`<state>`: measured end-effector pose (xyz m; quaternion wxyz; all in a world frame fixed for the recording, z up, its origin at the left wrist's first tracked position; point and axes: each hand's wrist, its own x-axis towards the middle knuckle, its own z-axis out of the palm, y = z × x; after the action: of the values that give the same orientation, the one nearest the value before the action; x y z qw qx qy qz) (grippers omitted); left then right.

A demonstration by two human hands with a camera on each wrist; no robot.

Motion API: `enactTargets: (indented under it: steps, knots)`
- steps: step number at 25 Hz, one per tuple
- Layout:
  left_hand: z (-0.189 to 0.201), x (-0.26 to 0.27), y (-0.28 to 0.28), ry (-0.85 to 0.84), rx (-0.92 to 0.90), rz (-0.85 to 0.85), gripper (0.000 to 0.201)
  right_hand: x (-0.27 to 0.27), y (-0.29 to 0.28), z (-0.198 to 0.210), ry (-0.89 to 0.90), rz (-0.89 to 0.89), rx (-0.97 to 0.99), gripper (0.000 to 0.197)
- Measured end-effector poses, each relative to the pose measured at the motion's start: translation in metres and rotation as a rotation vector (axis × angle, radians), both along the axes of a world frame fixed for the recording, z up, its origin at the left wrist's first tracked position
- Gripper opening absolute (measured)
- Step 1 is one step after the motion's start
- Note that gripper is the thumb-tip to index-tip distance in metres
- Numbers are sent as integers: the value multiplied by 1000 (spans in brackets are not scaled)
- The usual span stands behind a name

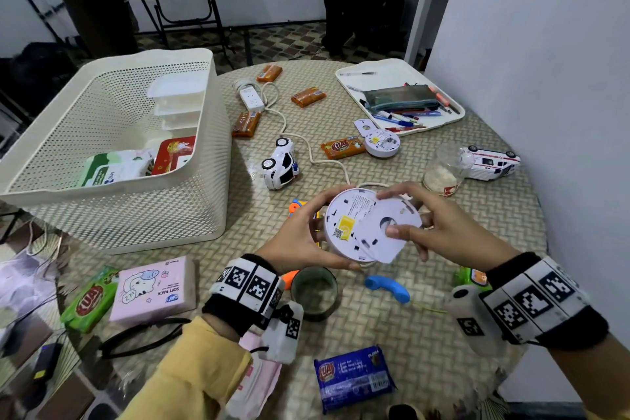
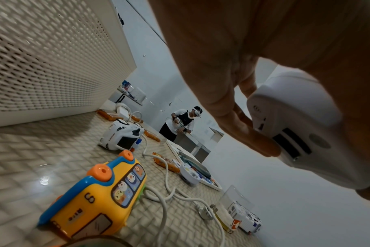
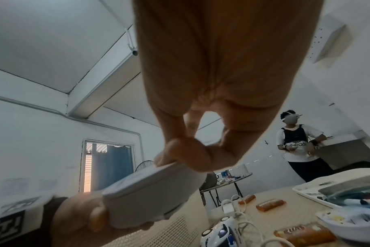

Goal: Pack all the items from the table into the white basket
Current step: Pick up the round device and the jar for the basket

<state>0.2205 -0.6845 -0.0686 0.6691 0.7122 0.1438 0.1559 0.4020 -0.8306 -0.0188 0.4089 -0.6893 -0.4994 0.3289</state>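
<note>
Head view, while both hands work at mid-counter: the left hand (image 1: 300,242) grips a round white detector (image 1: 344,225) by its rim, and the right hand (image 1: 443,232) pinches a flat white backing plate (image 1: 392,232) laid partly over it; both are held above the counter (image 1: 392,324), not yet in the white basket (image 1: 191,187) at far left.
Head view, packed: clear lidded boxes, a red pack and a green-and-white tissue pack lie inside the basket.
Head view, left out: orange soap bars (image 1: 308,97), a power strip (image 1: 251,97) with its cord, a white toy car (image 1: 281,164), a second detector (image 1: 381,143), a toy ambulance (image 1: 492,162), a plastic jar (image 1: 443,174), a tray of pens (image 1: 392,73), a tape roll (image 1: 315,291), a blue toy handset (image 1: 387,288), a pink tissue pack (image 1: 153,290), green soap (image 1: 90,300) and a blue pack (image 1: 354,377).
Left wrist view: fingers (image 2: 254,133) curl round the detector's edge; a yellow toy phone (image 2: 99,197) lies below on the counter, near the basket wall.
Right wrist view: thumb and fingers (image 3: 180,150) clamp the plate against the detector.
Judgement: the task looks early, with most items still unpacked.
</note>
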Motion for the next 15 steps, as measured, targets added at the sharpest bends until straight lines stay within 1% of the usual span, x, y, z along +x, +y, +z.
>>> enactTargets:
  steps: [2, 3, 5, 8, 10, 12, 14, 15]
  knots:
    - [0, 0, -2, -4, -31, -12, 97, -1, 3, -2, 181, -148, 59, 45]
    - [0, 1, -3, -8, -49, -19, 98, -1, 5, -3, 234, -193, 68, 48]
    - [-1, 2, -4, -15, -69, -24, 98, -4, 6, -3, 246, -194, 40, 58]
    - [0, 2, -3, -32, -88, -1, 98, -7, 4, -1, 142, -134, 14, 72]
    - [2, 3, -3, -35, -88, 1, 98, -8, 4, -1, 0, -106, 40, 73]
    - [6, 4, -3, -26, -75, -5, 97, -8, 5, -3, -139, -78, 35, 79]
    - [8, 4, -4, -20, -77, 4, 96, -7, 6, -5, -167, -73, 49, 85]
    - [9, 4, -4, -24, -83, 10, 96, -6, 6, -6, -161, -69, 67, 84]
